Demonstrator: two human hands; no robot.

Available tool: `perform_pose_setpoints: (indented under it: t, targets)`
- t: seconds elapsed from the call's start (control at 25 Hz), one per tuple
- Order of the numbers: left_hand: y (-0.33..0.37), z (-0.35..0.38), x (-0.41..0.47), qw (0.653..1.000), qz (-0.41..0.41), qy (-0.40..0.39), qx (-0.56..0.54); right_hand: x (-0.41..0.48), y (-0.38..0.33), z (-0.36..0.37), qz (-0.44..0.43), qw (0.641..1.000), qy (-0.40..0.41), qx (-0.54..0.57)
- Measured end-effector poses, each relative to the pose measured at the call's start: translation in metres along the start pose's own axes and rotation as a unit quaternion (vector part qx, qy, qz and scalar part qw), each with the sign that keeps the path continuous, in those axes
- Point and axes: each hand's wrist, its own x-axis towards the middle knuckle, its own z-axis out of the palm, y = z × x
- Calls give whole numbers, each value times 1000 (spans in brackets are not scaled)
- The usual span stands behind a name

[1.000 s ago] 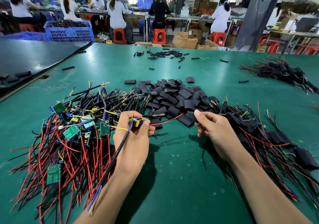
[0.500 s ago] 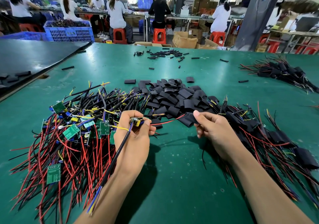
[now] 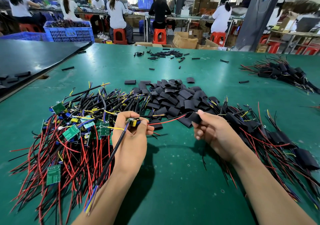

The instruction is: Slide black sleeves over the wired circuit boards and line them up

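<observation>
We hold one wired circuit board [image 3: 134, 122] pinched in our left hand [image 3: 129, 138] while our right hand [image 3: 213, 132] grips one black sleeve [image 3: 194, 117] around its red wire [image 3: 166, 121], with the loose sleeve pile [image 3: 173, 98] beyond on the green table [image 3: 173, 181].

The counter [image 3: 173, 181] is showing a deep green all over. The boards [image 3: 71, 132] heaped at the left are lying bright green among red and black wires [image 3: 52, 155] with yellow and purple tips. The pile of sleeves [image 3: 173, 96] is sitting plain matte black. Beyond, a crate [image 3: 69, 32] is glowing blue and the stools [image 3: 159, 36] are standing orange-red.
</observation>
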Motion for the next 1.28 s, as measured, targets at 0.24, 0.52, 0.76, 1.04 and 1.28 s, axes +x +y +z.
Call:
perform_pose_setpoints:
  t: [0.24,0.52,0.76,1.04,1.28]
  targets:
    - [0,-1,0,1000,11,-5,12,1,1,0,-5,1000,16,-26]
    - [-1,0,-2,999,23,-12,26,0,0,2,-26,997,32,-57]
    - [-1,0,-3,999,15,-33,19,-1,3,5,-36,994,46,-96]
    - [-1,8,-8,978,-150,-93,-112,-2,18,25,-50,993,7,-105]
    - [6,10,-4,931,-298,-105,-182,-2,21,34,-54,998,-16,32]
